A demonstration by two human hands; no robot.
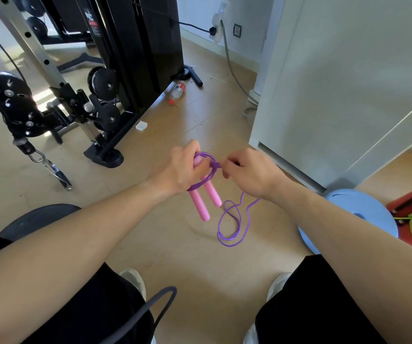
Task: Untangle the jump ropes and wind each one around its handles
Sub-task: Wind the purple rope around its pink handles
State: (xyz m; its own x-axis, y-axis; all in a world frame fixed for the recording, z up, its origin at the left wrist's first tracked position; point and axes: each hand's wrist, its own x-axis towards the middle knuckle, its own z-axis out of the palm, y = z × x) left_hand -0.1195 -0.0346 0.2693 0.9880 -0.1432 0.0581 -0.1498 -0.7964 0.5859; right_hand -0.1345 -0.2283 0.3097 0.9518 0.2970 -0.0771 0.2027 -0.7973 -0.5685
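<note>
Purple and thin, the plastic jump rope (209, 175) is held in mid-air above the floor, between the two hands and in front of the person's knees. Several turns of it are seen wound in a band round the upper part of the pink cylindrical handles (201, 206). These are laid side by side and pointed down and slightly to the right.

The handles are clasped near their top ends by the left hand (184, 170). Its grip is clamped round them, with the fingers curled and the back of the hand turned to the camera. A short length of rope is stretched from the wound band to the right hand (249, 175), which is placed just beside the left. Its grip is pinched on the rope between thumb and fingertips.

Below the right hand the unwound rest of the rope is seen hanging in a loose, crossing loop. Whether its lowest bend touches the light wooden floor (175, 135) cannot be told.

A dark grey cord loop (160, 297) is seen near the lower edge, by the black-clad left leg. To the right, a pale blue round disc (363, 214) is set on the floor beside a white cabinet (336, 83). Further off to the left a black cable exercise machine (135, 50) is placed. A clear plastic bottle with a red cap (178, 90) is laid on the floor by its base.
</note>
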